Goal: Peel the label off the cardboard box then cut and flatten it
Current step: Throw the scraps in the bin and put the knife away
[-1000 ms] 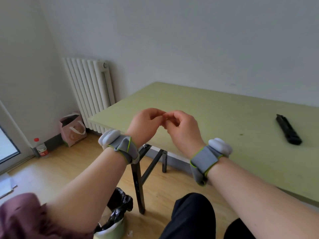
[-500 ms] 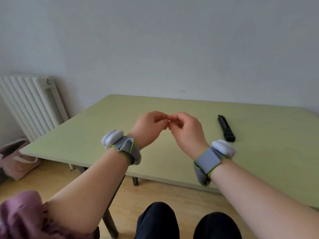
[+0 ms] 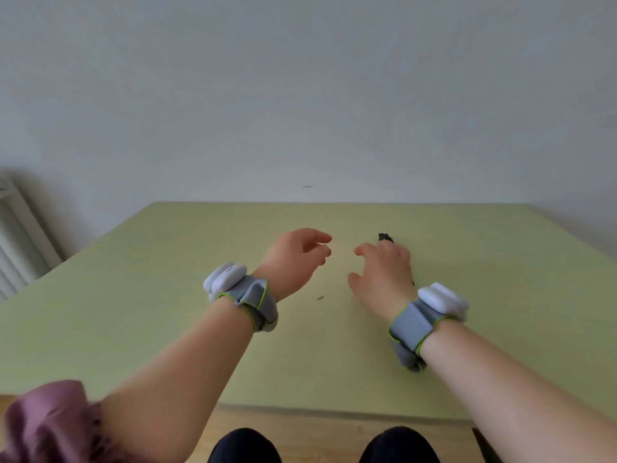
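Note:
No cardboard box or label shows in the head view. My left hand point(image 3: 297, 255) hovers above the green table point(image 3: 133, 312) with its fingers loosely curled and holds nothing. My right hand point(image 3: 382, 272) hovers a short gap to its right, fingers relaxed and spread, also holding nothing. A black utility knife point(image 3: 384, 237) lies on the table just behind my right hand, mostly hidden by it; only its far tip shows. Both wrists wear grey bands with white sensor pods.
A white radiator point(image 3: 16, 238) stands against the wall at the far left. The table's near edge runs above my dark-clad knees point(image 3: 245, 446). A small dark speck point(image 3: 320, 298) lies on the table between my hands. A plain wall backs the table.
My hands have parted; their fingertips touched together before and now sit apart and relaxed. The view has swung right, so the radiator slid to the left edge and the table centred.

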